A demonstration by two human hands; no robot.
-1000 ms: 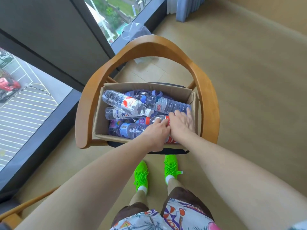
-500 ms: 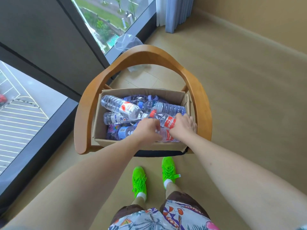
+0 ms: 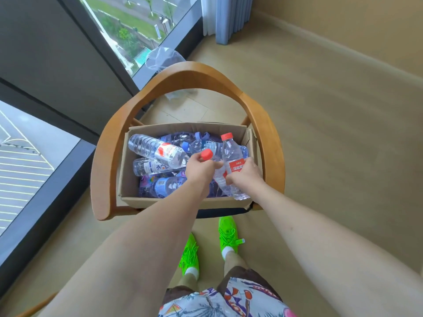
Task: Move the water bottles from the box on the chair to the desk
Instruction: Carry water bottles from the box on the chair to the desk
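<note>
An open cardboard box point(image 3: 186, 128) sits on the seat of a wooden chair point(image 3: 190, 70) and holds several clear water bottles. My left hand point(image 3: 198, 168) grips a red-capped bottle point(image 3: 217, 173) near its neck, lifted above the pile. My right hand point(image 3: 245, 175) holds a second red-capped bottle point(image 3: 231, 154) with a red label, upright over the box's right side. A large bottle with a red and white label point(image 3: 158, 149) lies across the box's left half. The desk is not in view.
Tall windows point(image 3: 128, 30) run along the left behind the chair. A crumpled clear plastic bag point(image 3: 163, 59) lies on the floor past the chair back. A blue curtain point(image 3: 225, 17) hangs at the far corner. Wooden floor stretches to the right.
Both hands have closed on red-capped bottles and raised them out of the pile; the right-hand bottle has turned from lying flat to upright. The camera has tilted up slightly.
</note>
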